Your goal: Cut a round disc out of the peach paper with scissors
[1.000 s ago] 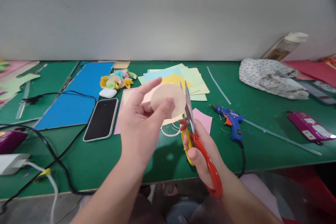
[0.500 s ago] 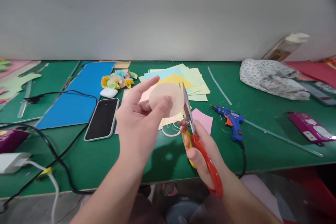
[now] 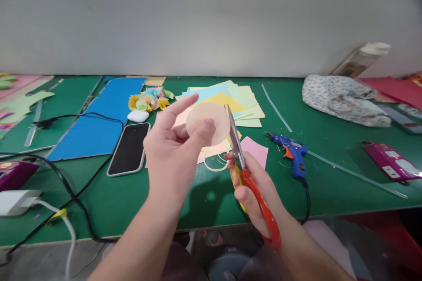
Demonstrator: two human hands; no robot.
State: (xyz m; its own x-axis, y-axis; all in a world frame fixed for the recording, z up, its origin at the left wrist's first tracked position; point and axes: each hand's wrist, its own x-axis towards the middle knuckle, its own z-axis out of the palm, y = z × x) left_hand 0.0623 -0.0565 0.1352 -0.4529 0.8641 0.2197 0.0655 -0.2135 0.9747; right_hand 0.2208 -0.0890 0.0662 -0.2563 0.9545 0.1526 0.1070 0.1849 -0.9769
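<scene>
Between the thumb and fingers of my left hand (image 3: 174, 149) is a pale peach paper circle (image 3: 214, 118), held up above the table. My right hand (image 3: 255, 184) is wrapped round scissors (image 3: 236, 140) with red and yellow handles. Their blades point upward along the circle's right edge and are slightly parted. Below and behind the hands lie a curled paper offcut (image 3: 214, 167), a pink paper piece (image 3: 255, 150) and a fanned stack of coloured paper sheets (image 3: 244, 96).
A blue glue gun (image 3: 293, 151) with a glue stick lies to the right, near a purple power strip (image 3: 392, 162). On the left are a phone (image 3: 129, 149), a blue board (image 3: 99, 118), paper flowers (image 3: 150, 99) and black cables (image 3: 70, 191). A patterned cloth (image 3: 339, 101) sits at the back right.
The paper circle and my left hand have shifted very slightly left. The scissors stay at the circle's right edge, and the whole view has moved a touch.
</scene>
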